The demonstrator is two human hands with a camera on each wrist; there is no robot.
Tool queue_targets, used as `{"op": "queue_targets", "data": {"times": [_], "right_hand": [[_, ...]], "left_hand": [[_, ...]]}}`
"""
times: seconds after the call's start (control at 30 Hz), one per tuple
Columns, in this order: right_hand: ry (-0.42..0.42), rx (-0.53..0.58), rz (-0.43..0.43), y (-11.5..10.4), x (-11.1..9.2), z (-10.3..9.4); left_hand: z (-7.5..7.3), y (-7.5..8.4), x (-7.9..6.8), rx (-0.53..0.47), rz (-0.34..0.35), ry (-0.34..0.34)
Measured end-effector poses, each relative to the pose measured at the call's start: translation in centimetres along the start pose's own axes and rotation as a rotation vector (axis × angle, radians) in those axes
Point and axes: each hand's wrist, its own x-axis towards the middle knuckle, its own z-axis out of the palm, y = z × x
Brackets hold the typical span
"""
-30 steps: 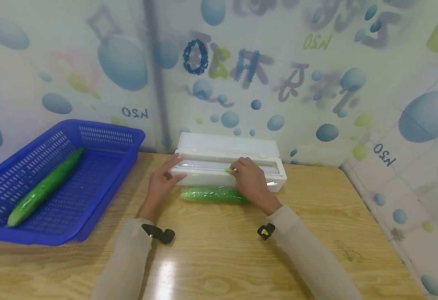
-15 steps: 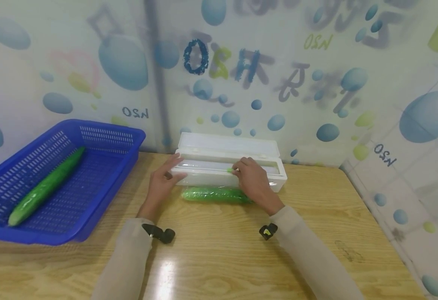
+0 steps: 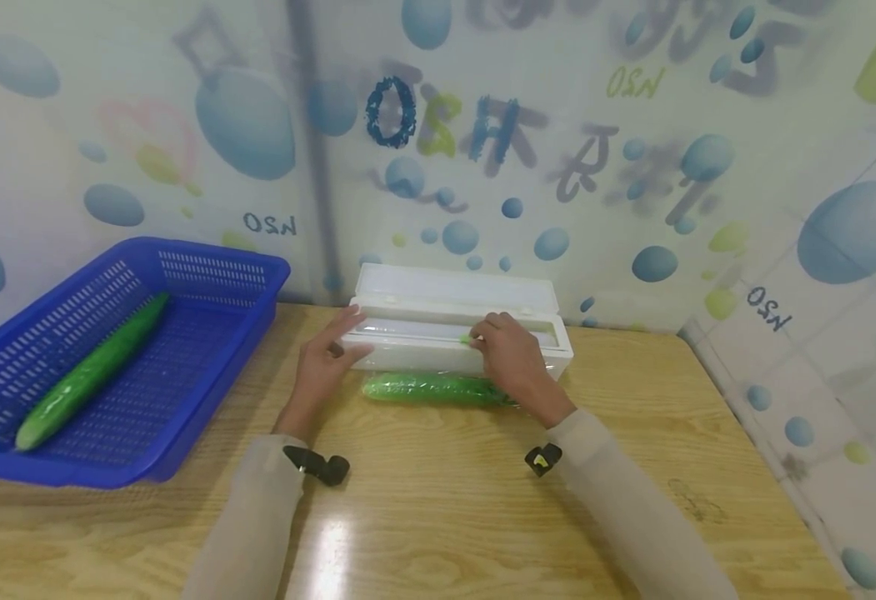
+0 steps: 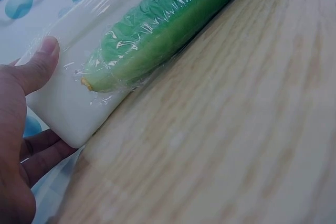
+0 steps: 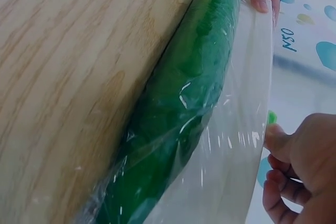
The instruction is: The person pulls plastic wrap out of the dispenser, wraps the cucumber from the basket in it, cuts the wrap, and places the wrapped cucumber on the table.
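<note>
A white cling film dispenser (image 3: 415, 357) stands against the wall, its lid raised and a roll inside. My left hand (image 3: 319, 362) grips its left end; in the left wrist view the thumb (image 4: 43, 64) lies on the front face. With my right hand (image 3: 514, 357) I pinch a small green slide cutter (image 3: 466, 339) on the dispenser's front rail. Before the dispenser lies a cucumber (image 3: 422, 388) wrapped in clear cling film (image 5: 228, 140), which still runs up over the front face. My right hand partly hides the cucumber's right end in the head view.
On the left of the wooden table (image 3: 422, 500) stands a blue plastic basket (image 3: 208, 408) with another cucumber (image 3: 96, 371) lying in it. A patterned wall (image 3: 445, 200) rises right behind the dispenser, and a second wall borders the table's right side.
My right hand has slid a short way to the right along the rail with the green slide cutter. The left hand, dispenser and cucumber have stayed in place.
</note>
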Motion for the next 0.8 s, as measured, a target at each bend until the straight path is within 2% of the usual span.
{"op": "queue_targets", "data": {"times": [0.6,0.8], "right_hand": [[0.035,-0.021,-0.053,2.1,-1.0,-0.5],[0.015,-0.043,-0.041,2.5,-1.4,-1.1]], "left_hand": [[-0.2,0.1,0.0,-0.009,0.0,0.003],[0.0,0.1,0.0,-0.018,0.003,0.003]]}}
